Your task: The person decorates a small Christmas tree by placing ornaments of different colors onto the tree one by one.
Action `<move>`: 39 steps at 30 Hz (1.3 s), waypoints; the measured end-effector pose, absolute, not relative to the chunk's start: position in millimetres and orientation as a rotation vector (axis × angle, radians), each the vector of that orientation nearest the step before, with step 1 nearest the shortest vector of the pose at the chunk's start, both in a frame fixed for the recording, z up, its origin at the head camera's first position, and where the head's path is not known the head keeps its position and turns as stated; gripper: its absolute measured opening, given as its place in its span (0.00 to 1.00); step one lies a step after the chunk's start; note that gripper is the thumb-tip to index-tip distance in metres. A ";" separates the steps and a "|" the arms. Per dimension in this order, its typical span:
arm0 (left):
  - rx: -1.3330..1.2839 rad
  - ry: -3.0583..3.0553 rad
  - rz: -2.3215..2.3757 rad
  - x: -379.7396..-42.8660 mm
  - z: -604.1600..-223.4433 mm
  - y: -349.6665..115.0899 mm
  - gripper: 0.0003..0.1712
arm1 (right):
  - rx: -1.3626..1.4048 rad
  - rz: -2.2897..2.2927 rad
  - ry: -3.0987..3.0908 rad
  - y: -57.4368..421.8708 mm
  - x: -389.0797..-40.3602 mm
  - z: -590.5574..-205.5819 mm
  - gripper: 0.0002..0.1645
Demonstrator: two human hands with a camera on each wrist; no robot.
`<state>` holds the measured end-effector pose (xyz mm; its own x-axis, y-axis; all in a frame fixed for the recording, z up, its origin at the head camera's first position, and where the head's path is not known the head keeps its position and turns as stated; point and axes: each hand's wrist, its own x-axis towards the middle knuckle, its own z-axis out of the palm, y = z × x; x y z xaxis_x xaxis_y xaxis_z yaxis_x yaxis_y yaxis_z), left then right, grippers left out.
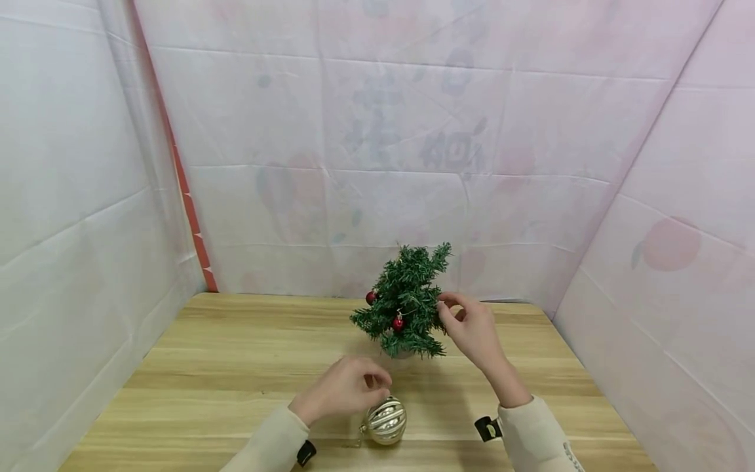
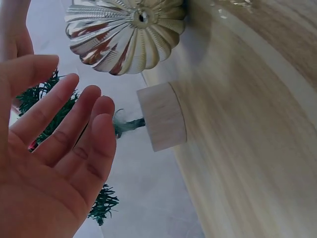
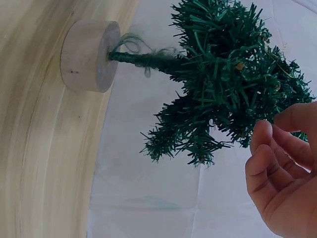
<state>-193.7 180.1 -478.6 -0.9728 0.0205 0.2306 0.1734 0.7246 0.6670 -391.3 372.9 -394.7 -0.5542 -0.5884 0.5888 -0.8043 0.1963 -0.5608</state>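
A small green artificial Christmas tree (image 1: 407, 295) stands on a round wooden base (image 3: 81, 57), with red baubles (image 1: 398, 323) hanging among its branches. At the tree's right side my right hand (image 1: 472, 328) pinches the tip of a branch between thumb and forefinger; the other fingers curl loosely. In front of the tree, a large ribbed gold-silver bauble (image 1: 386, 423) lies on the table. Just above it hovers my left hand (image 1: 348, 387). In the left wrist view this hand's fingers (image 2: 64, 134) are loosely bent with nothing between them, and the bauble (image 2: 124, 37) is beyond the fingertips.
The wood-grain table (image 1: 236, 367) holds the tree near its back edge. Pale printed cloth (image 1: 377, 144) walls off the back and both sides. A black strap (image 1: 488, 429) shows at the right cuff, and another strap (image 1: 306, 452) at the left.
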 end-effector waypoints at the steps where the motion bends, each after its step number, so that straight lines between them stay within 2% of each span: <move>1: -0.156 -2.728 -1.083 -193.9 -479.5 180.8 0.14 | 1.330 1.287 -2.235 373.2 -392.7 -394.9 0.12; 8: -0.193 -2.770 -1.138 -197.5 -483.8 187.3 0.19 | 1.361 1.304 -2.264 374.8 -401.5 -397.1 0.22; 21: -0.278 -2.794 -1.132 -202.0 -487.9 199.7 0.20 | 1.432 1.376 -2.457 374.0 -417.3 -400.3 0.31; 28: -0.234 -2.782 -1.179 -201.9 -490.1 204.0 0.19 | 1.474 1.366 -2.507 374.8 -422.8 -401.5 0.30; 39: -0.025 -2.768 -1.177 -202.5 -488.8 213.6 0.16 | 1.503 1.363 -2.488 375.7 -426.3 -401.8 0.23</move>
<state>-202.5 213.6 -488.8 -0.9910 -0.0366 0.1289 0.0674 0.6951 0.7158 -426.3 375.7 -401.8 -0.5597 -0.7541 0.3435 -0.6955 0.2021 -0.6895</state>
